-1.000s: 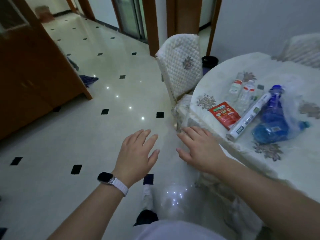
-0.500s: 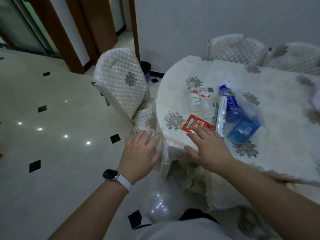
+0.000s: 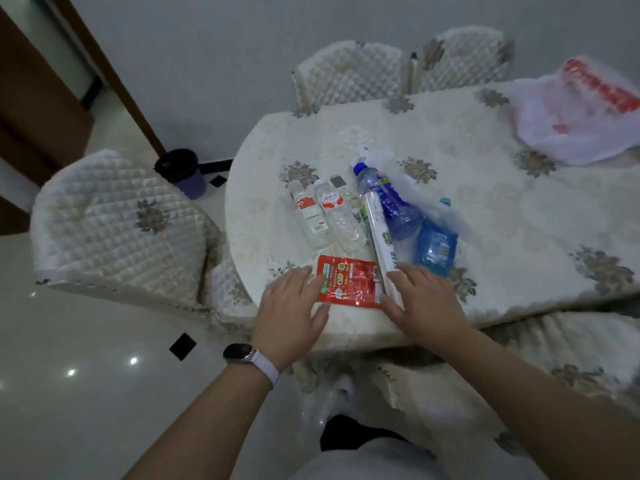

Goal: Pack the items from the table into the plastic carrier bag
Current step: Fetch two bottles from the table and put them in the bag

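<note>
Red packet (image 3: 348, 281) lay on the bench (image 3: 491, 216) between left hand (image 3: 289, 315) and right hand (image 3: 424, 303).
Each grip was wide, fingers straight; plastic carrier bag (image 3: 571, 112) lay well apart.

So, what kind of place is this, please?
Probably a home dining room: a table under a floral cloth, chairs in quilted covers, and a polished tile floor.

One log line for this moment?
phase: reaching | left hand: open, at red packet | right hand: open, at long box | bag: far right
</note>
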`<state>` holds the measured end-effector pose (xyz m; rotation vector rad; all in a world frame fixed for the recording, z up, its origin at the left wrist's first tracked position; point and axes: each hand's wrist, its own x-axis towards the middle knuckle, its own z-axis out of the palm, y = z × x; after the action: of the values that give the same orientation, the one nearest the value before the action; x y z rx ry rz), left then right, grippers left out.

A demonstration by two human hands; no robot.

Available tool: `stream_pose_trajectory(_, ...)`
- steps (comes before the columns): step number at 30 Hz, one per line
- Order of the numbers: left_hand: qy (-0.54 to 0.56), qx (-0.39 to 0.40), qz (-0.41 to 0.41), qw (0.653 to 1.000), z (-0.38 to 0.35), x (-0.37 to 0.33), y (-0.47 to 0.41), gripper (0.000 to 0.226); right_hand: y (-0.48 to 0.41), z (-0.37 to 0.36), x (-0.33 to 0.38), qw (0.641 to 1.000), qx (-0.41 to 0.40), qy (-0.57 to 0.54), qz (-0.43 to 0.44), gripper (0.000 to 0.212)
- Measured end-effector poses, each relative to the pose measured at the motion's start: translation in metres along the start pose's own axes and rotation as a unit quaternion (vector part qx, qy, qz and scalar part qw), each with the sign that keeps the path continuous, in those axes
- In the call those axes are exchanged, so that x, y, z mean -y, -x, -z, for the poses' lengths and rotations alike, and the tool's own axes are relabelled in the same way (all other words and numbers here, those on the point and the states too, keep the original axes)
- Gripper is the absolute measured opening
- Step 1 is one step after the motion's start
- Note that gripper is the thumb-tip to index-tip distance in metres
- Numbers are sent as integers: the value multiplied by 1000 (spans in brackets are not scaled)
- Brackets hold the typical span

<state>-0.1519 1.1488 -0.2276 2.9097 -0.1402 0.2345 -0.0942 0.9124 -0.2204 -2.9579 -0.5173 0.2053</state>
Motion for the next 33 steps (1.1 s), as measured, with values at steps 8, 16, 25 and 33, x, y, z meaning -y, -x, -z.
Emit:
stream_pose_trajectory(8, 53, 49, 85, 994, -37, 22, -105, 50, -74, -13, -44, 980, -36, -78, -181, 52)
stream_pose_trajectory(16, 149, 112, 224, 957, -73, 38, -181, 73, -90, -18, -77, 909, 88, -215, -345, 62)
stream_pose_trajectory(25, 264, 144, 371, 879, -101, 65, -229, 102, -115, -55, -80, 736, 63, -468, -484, 86)
stream_pose_trajectory(33, 260, 170, 337, 889, -104, 83, -215, 70, -86, -31, -75, 863, 31, -231, -448, 75)
